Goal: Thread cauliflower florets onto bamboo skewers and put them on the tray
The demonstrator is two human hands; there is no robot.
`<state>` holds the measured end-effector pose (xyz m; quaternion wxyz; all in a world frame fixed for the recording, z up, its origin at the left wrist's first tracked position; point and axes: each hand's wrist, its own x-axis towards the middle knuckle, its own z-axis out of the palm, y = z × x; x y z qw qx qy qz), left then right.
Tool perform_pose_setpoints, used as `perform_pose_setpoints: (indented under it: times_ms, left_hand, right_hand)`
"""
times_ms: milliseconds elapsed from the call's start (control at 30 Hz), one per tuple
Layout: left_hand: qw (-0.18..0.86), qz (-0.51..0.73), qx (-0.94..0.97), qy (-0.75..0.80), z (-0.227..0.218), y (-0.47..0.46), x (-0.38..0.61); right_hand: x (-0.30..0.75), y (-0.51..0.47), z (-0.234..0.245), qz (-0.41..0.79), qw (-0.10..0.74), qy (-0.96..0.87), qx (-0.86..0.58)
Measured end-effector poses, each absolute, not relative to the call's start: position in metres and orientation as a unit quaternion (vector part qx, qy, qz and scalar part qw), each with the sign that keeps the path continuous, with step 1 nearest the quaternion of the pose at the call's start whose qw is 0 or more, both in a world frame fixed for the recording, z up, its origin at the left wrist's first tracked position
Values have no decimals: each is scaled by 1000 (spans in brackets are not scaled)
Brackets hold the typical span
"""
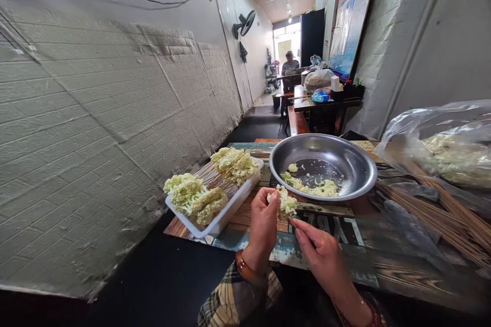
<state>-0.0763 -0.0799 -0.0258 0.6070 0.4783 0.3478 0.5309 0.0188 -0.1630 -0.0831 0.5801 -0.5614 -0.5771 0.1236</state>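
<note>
Between my two hands is a cauliflower piece (286, 202), held over the near side of the table. The fingers of my left hand (264, 219) are closed on its left side. My right hand (317, 250) pinches a thin stick just below the cauliflower; most of the stick is hidden by the fingers. Beyond my hands stands a wide metal bowl (358, 171) with several loose cauliflower florets (326, 188) in its near part. To the left, a white plastic tray (226, 217) holds skewered cauliflower (187, 194) in two groups, their sticks crossing the middle.
Loose bamboo skewers (433, 209) lie on the right of the patterned wooden table (402, 271), beside a clear plastic bag (406, 133) of pale food. A brick-patterned wall (95, 148) runs along the left. Farther back, a person (290, 66) sits at another table.
</note>
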Motion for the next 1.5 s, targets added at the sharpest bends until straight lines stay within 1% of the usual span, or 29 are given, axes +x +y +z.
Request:
perform_pose_setpoints:
  times_ms: [67, 133, 400, 600, 933, 1100, 1300, 1400, 1500]
  left_hand:
    - [602, 525, 487, 354, -26, -79, -77]
    - [590, 528, 493, 360, -29, -77, -77]
    - [597, 515, 508, 347, -41, -74, -77]
    - [579, 511, 526, 357, -42, -73, -72]
    - [572, 510, 532, 359, -37, -70, -65]
    - [575, 500, 538, 361, -29, -64, -53]
    - [578, 479, 585, 307, -1, -40, -34]
    - [553, 492, 595, 314, 9, -19, -29]
    - [520, 461, 631, 345, 9, 4, -28]
  right_hand:
    - [20, -161, -79, 152, 574, -584, -553]
    - [21, -158, -74, 156, 572, -594, -544]
    - [21, -154, -70, 103, 576, -589, -557]
    - [23, -150, -73, 76, 573, -583, -571]
    - [29, -143, -74, 72, 573, -589, -566]
    - [44, -137, -67, 92, 565, -591, -569]
    - [109, -139, -35, 130, 570, -569, -579]
    - [145, -136, -23, 146, 589, -522, -599]
    - [170, -122, -19, 226, 650, -446, -572]
